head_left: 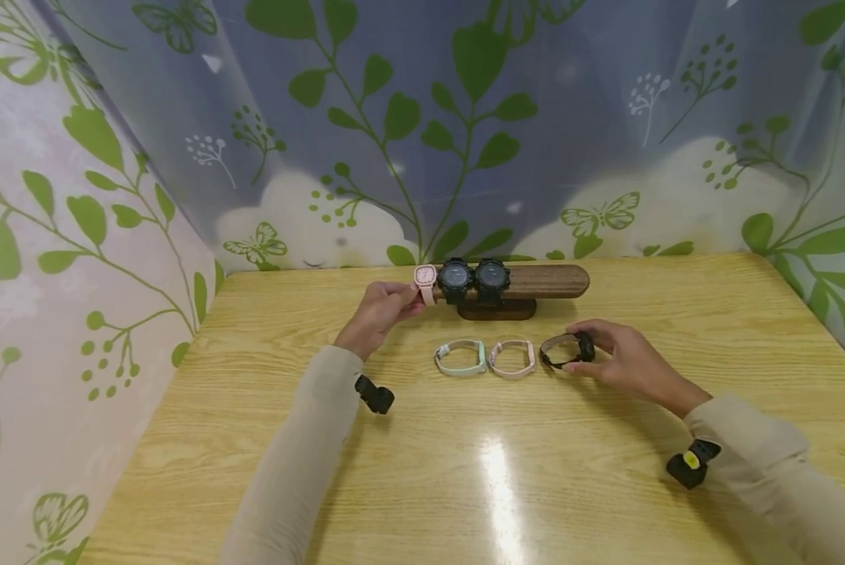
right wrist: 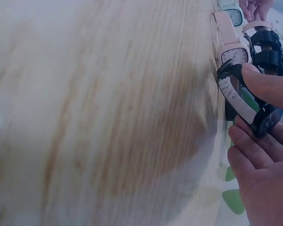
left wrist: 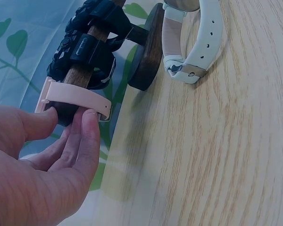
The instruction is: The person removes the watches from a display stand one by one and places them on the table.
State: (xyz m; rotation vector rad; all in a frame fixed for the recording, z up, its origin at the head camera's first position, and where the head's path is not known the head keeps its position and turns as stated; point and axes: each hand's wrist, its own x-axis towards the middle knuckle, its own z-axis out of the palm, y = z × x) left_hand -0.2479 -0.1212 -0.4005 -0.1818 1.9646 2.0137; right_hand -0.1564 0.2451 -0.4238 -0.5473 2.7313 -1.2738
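At the left end of a dark wooden watch stand, my left hand pinches a pink watch whose strap loops around the bar. In the left wrist view, the thumb touches its case and the fingertips meet the pink strap. Two black watches sit beside it on the bar. My right hand holds another black watch between thumb and fingers, at the right of the table row. Its strap forms a loop with a pale inner side.
A mint-green watch and a second pink watch lie on their sides in front of the stand. Wooden table extends toward me. A leaf-patterned curtain hangs behind the far edge. Both wrists wear black camera straps.
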